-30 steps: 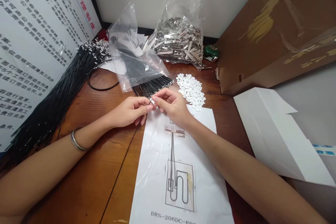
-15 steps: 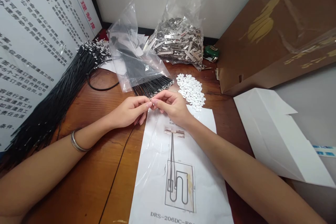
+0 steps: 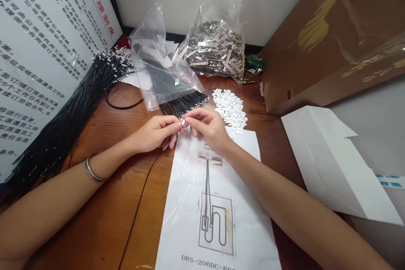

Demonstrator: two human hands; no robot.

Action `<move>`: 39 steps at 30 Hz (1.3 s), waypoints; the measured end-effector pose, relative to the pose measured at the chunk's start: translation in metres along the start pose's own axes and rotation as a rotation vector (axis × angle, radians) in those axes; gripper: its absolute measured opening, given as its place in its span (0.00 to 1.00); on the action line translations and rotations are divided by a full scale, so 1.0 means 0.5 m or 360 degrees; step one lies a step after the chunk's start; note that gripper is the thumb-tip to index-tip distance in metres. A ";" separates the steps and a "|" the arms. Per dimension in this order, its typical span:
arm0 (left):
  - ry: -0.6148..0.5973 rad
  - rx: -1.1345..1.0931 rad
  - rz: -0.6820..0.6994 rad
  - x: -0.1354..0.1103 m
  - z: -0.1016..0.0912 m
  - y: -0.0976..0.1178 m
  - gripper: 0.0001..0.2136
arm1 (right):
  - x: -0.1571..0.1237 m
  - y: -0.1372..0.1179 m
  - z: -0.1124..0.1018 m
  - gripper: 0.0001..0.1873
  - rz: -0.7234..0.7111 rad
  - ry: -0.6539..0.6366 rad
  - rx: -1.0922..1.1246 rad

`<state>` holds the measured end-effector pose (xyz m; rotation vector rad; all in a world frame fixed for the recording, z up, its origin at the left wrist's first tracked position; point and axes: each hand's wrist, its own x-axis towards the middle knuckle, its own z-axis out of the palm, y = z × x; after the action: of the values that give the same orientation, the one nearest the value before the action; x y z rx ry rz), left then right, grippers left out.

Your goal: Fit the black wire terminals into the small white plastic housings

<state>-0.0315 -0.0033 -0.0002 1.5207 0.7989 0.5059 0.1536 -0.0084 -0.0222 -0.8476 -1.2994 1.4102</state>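
Note:
My left hand (image 3: 155,134) and my right hand (image 3: 207,126) meet fingertip to fingertip over the wooden table (image 3: 120,185). Between them they pinch a small white connector piece (image 3: 182,122) on the end of a thin black wire (image 3: 142,202) that trails back toward me across the wood. Just behind my fingers lies a bundle of black wires (image 3: 185,103) with metal tips, sticking out of a clear plastic bag (image 3: 158,67). A heap of small white plastic pieces (image 3: 230,109) sits close to my right hand.
A printed drawing sheet (image 3: 218,211) lies under my right forearm. A clear bag of metal clips (image 3: 215,48) stands at the back. A long bundle of black wires (image 3: 63,122) runs along the left by a text poster (image 3: 38,50). Brown cardboard (image 3: 329,38) and a white box (image 3: 335,160) are at the right.
My hands stay pinched together in nearly the same spot; the fingers shift slightly and the white piece shows between the fingertips again after being covered half a second ago.

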 end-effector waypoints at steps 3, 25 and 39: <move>0.0026 -0.0009 -0.0010 0.001 -0.001 -0.002 0.15 | 0.003 0.005 -0.003 0.10 0.0042 0.0082 0.0035; 0.0126 -0.0102 -0.0010 0.001 0.003 -0.008 0.13 | 0.007 0.006 -0.007 0.09 0.0096 -0.0021 0.0146; 0.0110 -0.0222 0.0023 0.003 0.007 -0.010 0.13 | 0.008 0.014 -0.007 0.12 0.0101 0.0091 0.0131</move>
<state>-0.0291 -0.0046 -0.0056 1.3874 0.7898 0.6152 0.1543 -0.0032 -0.0293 -0.8740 -1.1721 1.4689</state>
